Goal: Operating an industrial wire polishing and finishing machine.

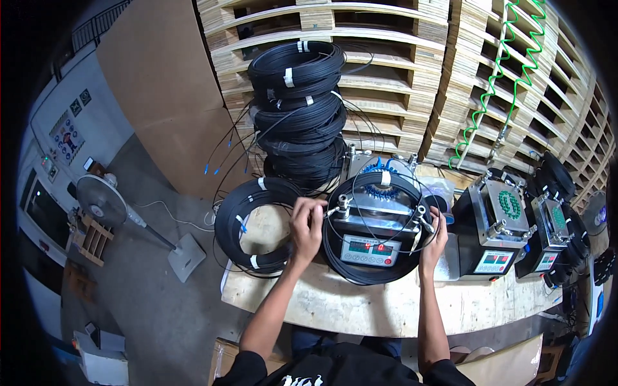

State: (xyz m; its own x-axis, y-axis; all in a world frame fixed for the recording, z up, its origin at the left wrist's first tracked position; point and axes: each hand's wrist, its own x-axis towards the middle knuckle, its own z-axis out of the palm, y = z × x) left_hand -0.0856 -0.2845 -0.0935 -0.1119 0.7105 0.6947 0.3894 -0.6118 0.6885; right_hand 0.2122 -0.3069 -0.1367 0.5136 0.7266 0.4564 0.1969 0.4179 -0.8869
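A coil of black cable (360, 276), with white tape at its top, leans upright against the front of a bench machine (370, 225). The machine's lit red-digit panel shows through the ring. Around the right rim of the coil, my right hand (435, 239) is closed, with thin loose strands beside its fingers. My left hand (306, 226) is at the left rim, fingers curled and thumb pressed in; what it pinches, if anything, is too small to tell. Blue connectors (378, 168) form a ring on the machine's top, partly behind the coil.
Another cable coil (225, 235) lies on the wooden table (393, 315) to the left. Behind it rises a tall stack of coils (299, 122). Two similar machines with green rings, the nearer one (492, 225), stand right. Pallets (376, 83) line the back; a fan (103, 202) stands left.
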